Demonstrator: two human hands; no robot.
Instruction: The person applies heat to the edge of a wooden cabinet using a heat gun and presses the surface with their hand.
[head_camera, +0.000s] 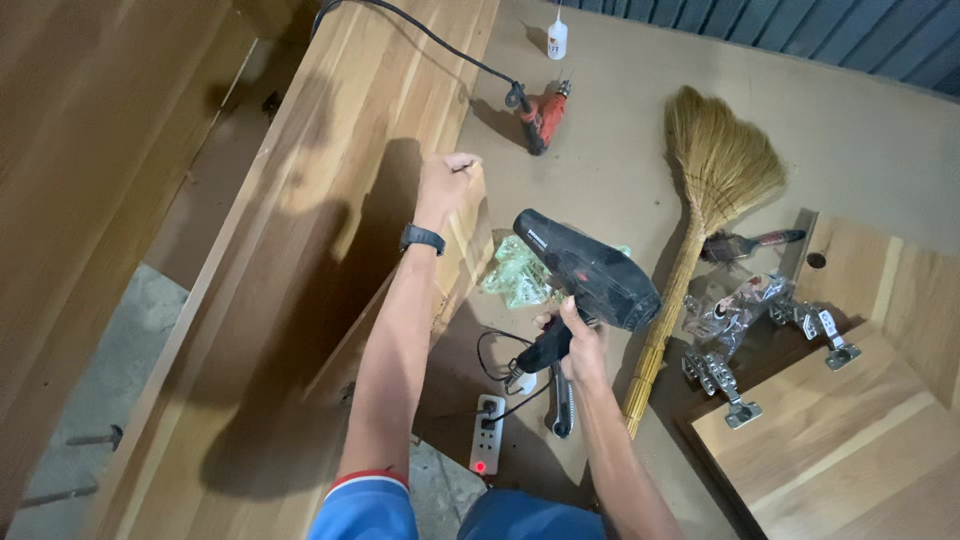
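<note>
In the head view, a black heat gun (590, 275) is held by its handle in the right hand (580, 345), the fingers clamped around the grip, with the nozzle pointed up and left towards a narrow wooden strip (462, 240). The strip's upper end is gripped by the left hand (445, 180), its fingers closed on it; a black watch (422, 238) is worn on that wrist. The strip is seen beside a long wooden panel (300, 250) that lies on the table (620, 130). Below the heat gun, a white power strip (487, 433) with a red light is seen, with a cord plugged into it. A crumpled green bag (515, 275) lies just behind the gun. To the right, a straw broom (700, 220), a paintbrush (750, 242) and metal hinges (760, 340) are spread out. Farther away, a red drill (542, 115) and a small white bottle (557, 38) are placed.
</note>
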